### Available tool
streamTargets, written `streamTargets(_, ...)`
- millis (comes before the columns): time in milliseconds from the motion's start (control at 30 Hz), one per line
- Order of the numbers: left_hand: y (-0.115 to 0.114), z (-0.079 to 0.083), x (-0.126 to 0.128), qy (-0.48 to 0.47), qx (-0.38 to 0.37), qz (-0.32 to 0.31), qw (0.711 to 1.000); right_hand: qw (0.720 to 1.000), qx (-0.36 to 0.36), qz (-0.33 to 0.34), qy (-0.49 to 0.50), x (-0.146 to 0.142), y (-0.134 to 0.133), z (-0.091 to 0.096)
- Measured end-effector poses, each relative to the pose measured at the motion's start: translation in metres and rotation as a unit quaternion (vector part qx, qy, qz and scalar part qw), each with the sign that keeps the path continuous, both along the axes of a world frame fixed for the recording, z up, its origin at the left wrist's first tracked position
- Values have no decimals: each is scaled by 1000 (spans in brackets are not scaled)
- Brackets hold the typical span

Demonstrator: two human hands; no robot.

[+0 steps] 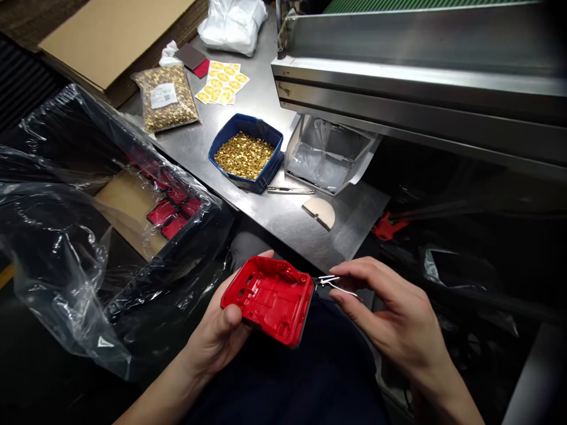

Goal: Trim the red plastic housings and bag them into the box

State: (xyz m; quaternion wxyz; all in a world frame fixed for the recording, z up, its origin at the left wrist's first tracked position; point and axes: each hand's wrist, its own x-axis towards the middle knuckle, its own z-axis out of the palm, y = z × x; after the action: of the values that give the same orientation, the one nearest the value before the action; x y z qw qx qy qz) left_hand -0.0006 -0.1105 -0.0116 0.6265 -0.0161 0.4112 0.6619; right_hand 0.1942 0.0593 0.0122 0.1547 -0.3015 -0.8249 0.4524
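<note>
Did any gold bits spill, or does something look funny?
No spill shows: gold bits sit in the blue bin and bag. The red case shows no clear damage. Only the sticker sheets look messy, overlapping unevenly.

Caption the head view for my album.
Left hand holding a red housing, right hand holding a slim metal tool at its edge.

Cardboard sheets [110, 41], white plastic bundle [233, 26], yellow-printed stickers [222, 81] (overlapping), green ribbed surface [381, 5], apparently a belt

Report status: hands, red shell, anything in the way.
Left hand gripping shell, hollow side showing. Right hand pinching metal tool at shell's right edge. Blue tub beyond, apart from both hands; no obstruction seen.
</note>
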Motion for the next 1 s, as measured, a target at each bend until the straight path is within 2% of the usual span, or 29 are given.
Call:
streamTargets(600, 4, 4, -10, 120, 25, -52, 991, 1000, -6, 24, 15, -2, -3, 7)
streamTargets(1000, 4, -2, -14, 119, 33, -70, 990, 998, 29, 52, 5, 0, -2, 12)
